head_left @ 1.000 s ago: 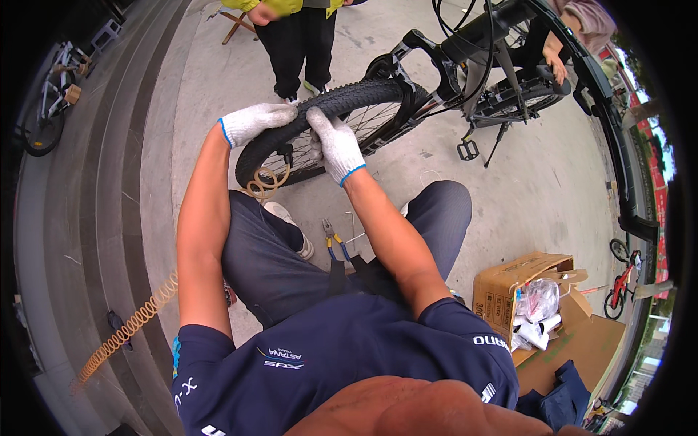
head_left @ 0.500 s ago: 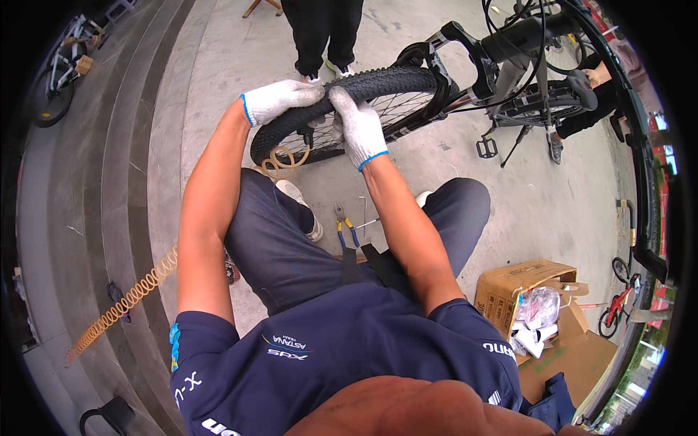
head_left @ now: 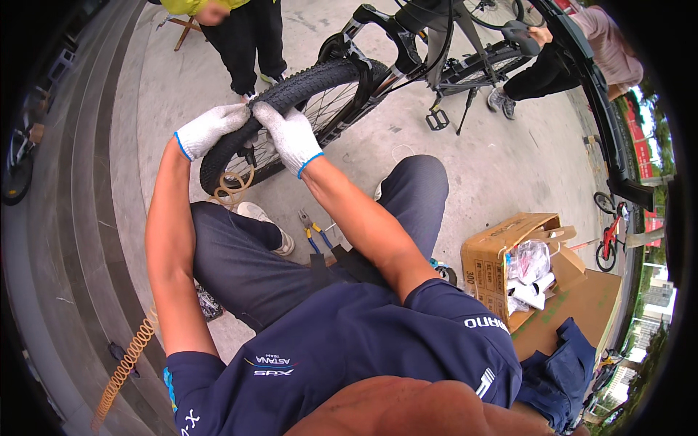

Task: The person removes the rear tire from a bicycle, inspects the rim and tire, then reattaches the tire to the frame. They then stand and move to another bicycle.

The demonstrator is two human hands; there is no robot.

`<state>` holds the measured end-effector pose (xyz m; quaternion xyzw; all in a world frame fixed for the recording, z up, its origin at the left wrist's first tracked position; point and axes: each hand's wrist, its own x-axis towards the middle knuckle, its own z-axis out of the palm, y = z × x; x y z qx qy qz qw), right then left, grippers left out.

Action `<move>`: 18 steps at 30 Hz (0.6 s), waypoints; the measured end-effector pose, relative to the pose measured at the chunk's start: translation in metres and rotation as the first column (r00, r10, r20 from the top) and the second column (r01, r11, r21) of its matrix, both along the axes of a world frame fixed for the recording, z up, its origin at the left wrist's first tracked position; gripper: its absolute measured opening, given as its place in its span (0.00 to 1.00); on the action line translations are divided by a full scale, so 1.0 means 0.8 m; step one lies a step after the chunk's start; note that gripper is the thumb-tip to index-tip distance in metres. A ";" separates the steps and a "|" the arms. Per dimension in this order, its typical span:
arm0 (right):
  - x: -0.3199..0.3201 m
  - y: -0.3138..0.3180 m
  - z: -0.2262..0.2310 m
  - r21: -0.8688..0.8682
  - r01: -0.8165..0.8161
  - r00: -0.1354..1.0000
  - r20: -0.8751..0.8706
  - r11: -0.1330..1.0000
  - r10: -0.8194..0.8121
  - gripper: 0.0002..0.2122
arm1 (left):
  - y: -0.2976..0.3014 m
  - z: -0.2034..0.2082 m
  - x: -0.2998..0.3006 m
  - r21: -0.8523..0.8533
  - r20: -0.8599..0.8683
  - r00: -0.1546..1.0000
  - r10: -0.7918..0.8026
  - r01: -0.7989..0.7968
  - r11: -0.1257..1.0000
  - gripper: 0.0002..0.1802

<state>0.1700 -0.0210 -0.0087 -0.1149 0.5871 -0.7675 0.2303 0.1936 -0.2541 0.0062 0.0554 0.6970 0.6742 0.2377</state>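
Both my hands wear white knitted gloves with blue cuffs and grip the knobby black tire (head_left: 309,83) of a bicycle's front wheel. My left hand (head_left: 212,131) is closed over the tire's near left side. Just to its right, my right hand (head_left: 289,139) has its thumb pressed on the tread and its fingers curled behind, inside the wheel. Below the hands, a black air fitting (head_left: 249,155) sits at the rim, with a thin yellowish hose (head_left: 231,187) looping down from it. The black fork (head_left: 389,36) holds the wheel. Some fingertips are hidden by the tire.
Pliers with yellow and blue handles (head_left: 314,231) lie between my legs. An open cardboard box (head_left: 486,269) of packaging stands at right, beside dark blue cloth (head_left: 558,374). An orange coiled hose (head_left: 125,367) crosses the steps (head_left: 80,218) at left. Two people stand beyond the wheel.
My view has swung right, so the scene sits further left. Both hands remain on the tire in nearly the same grip. More of the two people now shows.
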 end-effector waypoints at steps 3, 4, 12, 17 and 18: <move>0.000 0.003 0.002 -0.002 -0.033 0.999 0.018 0.999 0.033 0.21 | 0.001 -0.006 0.003 0.029 0.040 0.997 0.070 -0.071 0.997 0.30; 0.001 0.004 0.003 -0.002 -0.042 0.999 0.028 0.999 0.042 0.22 | 0.001 -0.008 0.004 0.043 0.057 0.995 0.084 -0.086 0.995 0.30; 0.000 0.006 0.008 0.045 -0.050 0.998 0.048 0.998 0.047 0.20 | -0.005 -0.012 0.008 0.049 0.050 0.995 0.087 -0.089 0.995 0.29; 0.000 0.005 0.002 -0.007 -0.069 0.996 0.056 0.998 0.069 0.24 | -0.005 -0.014 0.007 0.037 0.027 0.996 0.085 -0.086 0.996 0.29; -0.001 0.005 0.001 -0.013 -0.072 0.996 0.050 0.997 0.072 0.24 | -0.005 -0.014 0.007 0.043 0.020 0.997 0.074 -0.074 0.996 0.29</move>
